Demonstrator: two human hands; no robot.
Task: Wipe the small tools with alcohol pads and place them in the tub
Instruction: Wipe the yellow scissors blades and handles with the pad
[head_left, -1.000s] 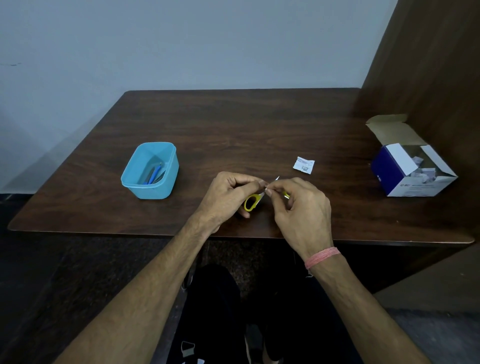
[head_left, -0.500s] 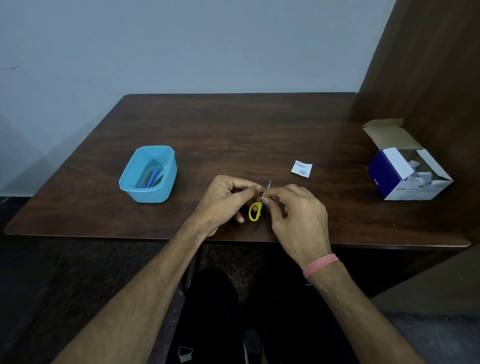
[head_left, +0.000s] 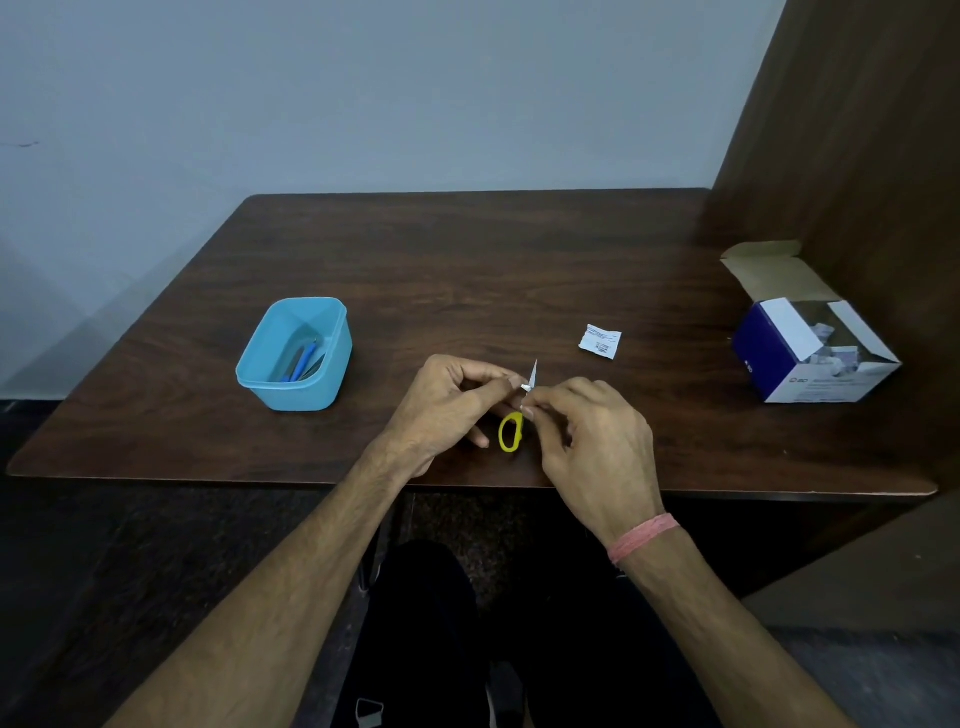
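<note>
Small scissors with yellow handles (head_left: 511, 432) are held between both hands near the table's front edge, blade tip (head_left: 534, 371) pointing away from me. My left hand (head_left: 441, 410) pinches a bit of white alcohol pad (head_left: 525, 387) against the blades. My right hand (head_left: 592, 441) grips the scissors just below the blades and hides the second handle loop. The blue tub (head_left: 332, 387) stands to the left with a blue tool (head_left: 304, 359) and other slim tools inside.
A torn white pad wrapper (head_left: 600, 341) lies behind my right hand. An open blue-and-white box of pads (head_left: 779, 358) sits at the right, by a brown wooden side panel (head_left: 857, 156). The dark wooden table (head_left: 467, 270) ends just under my wrists.
The scissors have turned so the blade tip points straight away and the yellow loop hangs toward me. Both hands keep their hold and have shifted slightly.
</note>
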